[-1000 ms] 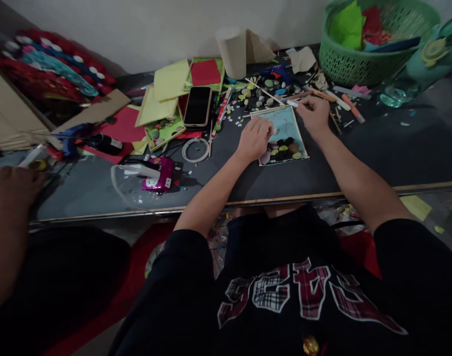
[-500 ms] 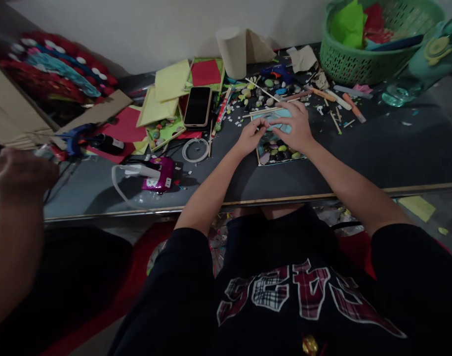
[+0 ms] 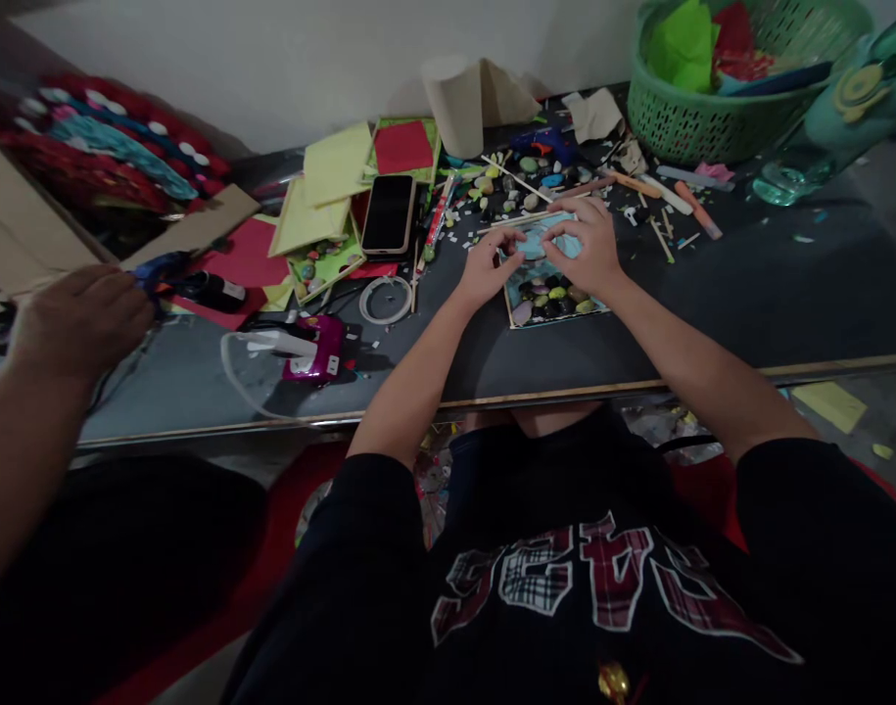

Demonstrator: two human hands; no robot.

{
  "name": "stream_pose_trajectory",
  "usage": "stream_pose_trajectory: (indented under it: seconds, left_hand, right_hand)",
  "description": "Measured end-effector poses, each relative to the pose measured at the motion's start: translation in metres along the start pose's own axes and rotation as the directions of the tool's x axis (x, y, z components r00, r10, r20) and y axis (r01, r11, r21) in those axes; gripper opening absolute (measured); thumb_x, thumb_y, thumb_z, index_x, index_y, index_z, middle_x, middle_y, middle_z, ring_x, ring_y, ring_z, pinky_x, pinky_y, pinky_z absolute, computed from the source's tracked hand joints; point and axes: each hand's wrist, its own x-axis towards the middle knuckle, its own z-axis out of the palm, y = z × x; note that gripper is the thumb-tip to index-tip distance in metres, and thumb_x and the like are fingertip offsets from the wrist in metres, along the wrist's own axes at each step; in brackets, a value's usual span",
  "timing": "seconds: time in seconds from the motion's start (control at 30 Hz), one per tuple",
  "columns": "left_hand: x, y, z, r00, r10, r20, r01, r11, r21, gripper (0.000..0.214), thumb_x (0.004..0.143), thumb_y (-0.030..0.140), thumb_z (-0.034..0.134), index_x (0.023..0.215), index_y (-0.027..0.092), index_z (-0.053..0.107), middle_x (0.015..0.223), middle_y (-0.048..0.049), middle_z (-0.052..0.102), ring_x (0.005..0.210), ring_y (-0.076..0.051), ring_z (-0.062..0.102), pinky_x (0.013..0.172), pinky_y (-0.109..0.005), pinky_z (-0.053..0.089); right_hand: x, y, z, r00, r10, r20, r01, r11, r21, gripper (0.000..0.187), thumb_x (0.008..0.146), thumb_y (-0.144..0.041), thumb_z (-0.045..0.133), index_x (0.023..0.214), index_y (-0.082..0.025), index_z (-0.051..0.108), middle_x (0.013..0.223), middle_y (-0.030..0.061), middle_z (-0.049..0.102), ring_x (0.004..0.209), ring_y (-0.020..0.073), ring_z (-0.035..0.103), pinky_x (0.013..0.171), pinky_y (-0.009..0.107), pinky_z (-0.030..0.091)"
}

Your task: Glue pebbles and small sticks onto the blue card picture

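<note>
A shallow frame of stones (image 3: 548,300) with a light blue backing sheet (image 3: 540,235) lies on the table, dark, green and yellow stones along its near side. Over its left edge hovers my left hand (image 3: 488,266), thumb and index curved with a small gap between them. My right hand (image 3: 590,245) is above the right part of the blue sheet, thumb and forefinger brought together in a pinch. Whatever may be between those fingertips is too small to make out. Thin wooden sticks (image 3: 517,180) lie just behind the frame.
Loose pebbles (image 3: 530,164), paper scraps and a blue glue gun (image 3: 546,145) lie behind. A green basket (image 3: 701,127) and a bottle (image 3: 800,147) stand at right. At left are a phone (image 3: 389,215), a purple power strip (image 3: 316,351) and another person's hand (image 3: 84,318) by a blue glue gun (image 3: 158,272).
My hands, close together over the blue sheet before, have drawn apart, the left one moving left. The other person's hand has moved right to the blue glue gun.
</note>
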Motion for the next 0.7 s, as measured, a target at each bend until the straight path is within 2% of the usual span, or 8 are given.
stream_pose_trajectory:
  seconds: [0.1,0.17,0.23,0.37,0.53,0.6,0.7]
  left_hand:
    - [-0.002,0.019,-0.006,0.977,0.118,0.180,-0.137,0.986,0.098,0.050,0.088,0.068,0.057,0.087,0.021,0.072,0.093,-0.0080,0.071,0.097,-0.024,0.064,0.094,-0.040,0.049]
    - [-0.002,0.025,-0.007,0.950,0.146,0.275,-0.184,0.976,0.119,0.043,0.088,0.062,0.061,0.086,0.021,0.074,0.093,-0.0075,0.073,0.100,-0.024,0.065,0.097,-0.041,0.048]
    - [-0.001,0.026,-0.008,0.943,0.132,0.307,-0.181,0.974,0.136,0.038,0.088,0.057,0.063,0.090,0.022,0.076,0.095,-0.0069,0.074,0.100,-0.024,0.065,0.097,-0.041,0.048]
    - [-0.001,0.021,-0.008,0.948,0.084,0.308,-0.135,0.980,0.147,0.028,0.088,0.048,0.066,0.089,0.024,0.079,0.098,-0.0049,0.076,0.101,-0.022,0.065,0.096,-0.039,0.047]
    - [-0.003,0.021,-0.003,0.959,0.025,0.282,-0.056,0.993,0.103,0.023,0.085,0.043,0.070,0.076,0.024,0.078,0.084,-0.0030,0.076,0.088,-0.021,0.067,0.088,-0.035,0.048]
    - [-0.003,0.020,0.000,0.971,0.000,0.240,-0.026,0.994,0.104,0.022,0.084,0.042,0.071,0.074,0.023,0.077,0.083,-0.0033,0.075,0.087,-0.021,0.067,0.086,-0.035,0.048]
    - [-0.001,0.015,0.003,0.992,-0.082,0.099,0.076,0.995,0.062,0.024,0.087,0.040,0.067,0.078,0.020,0.077,0.083,-0.0041,0.075,0.083,-0.019,0.066,0.082,-0.031,0.048]
  right_hand:
    - [0.000,0.005,0.001,0.999,0.030,-0.014,-0.030,0.999,-0.023,0.037,0.092,-0.059,0.055,0.092,-0.026,0.072,0.127,0.0078,0.066,0.125,0.0321,0.054,0.113,0.054,0.038]
    - [0.001,0.009,0.002,0.999,0.047,-0.018,-0.048,0.998,-0.039,0.036,0.091,-0.058,0.056,0.093,-0.026,0.072,0.126,0.0083,0.066,0.124,0.0318,0.055,0.112,0.054,0.039]
    - [0.001,0.010,0.003,0.998,0.060,-0.019,-0.061,0.997,-0.055,0.036,0.091,-0.059,0.056,0.092,-0.026,0.072,0.125,0.0086,0.067,0.124,0.0320,0.055,0.111,0.054,0.040]
    - [0.001,0.007,0.004,0.998,0.055,-0.011,-0.056,0.995,-0.084,0.042,0.092,-0.063,0.050,0.090,-0.027,0.072,0.125,0.0085,0.067,0.125,0.0330,0.054,0.112,0.055,0.039]
    - [-0.001,0.003,0.004,0.999,0.043,0.003,-0.042,0.994,-0.099,0.052,0.094,-0.069,0.043,0.089,-0.027,0.073,0.126,0.0075,0.067,0.126,0.0334,0.053,0.111,0.058,0.038]
    - [-0.002,0.003,0.003,0.999,0.052,-0.005,-0.052,0.995,-0.088,0.054,0.092,-0.072,0.042,0.089,-0.027,0.073,0.125,0.0073,0.067,0.126,0.0339,0.054,0.111,0.059,0.038]
    - [-0.001,0.001,0.000,0.998,0.057,-0.006,-0.057,0.997,-0.057,0.058,0.091,-0.075,0.040,0.089,-0.028,0.073,0.125,0.0079,0.068,0.126,0.0333,0.054,0.111,0.057,0.038]
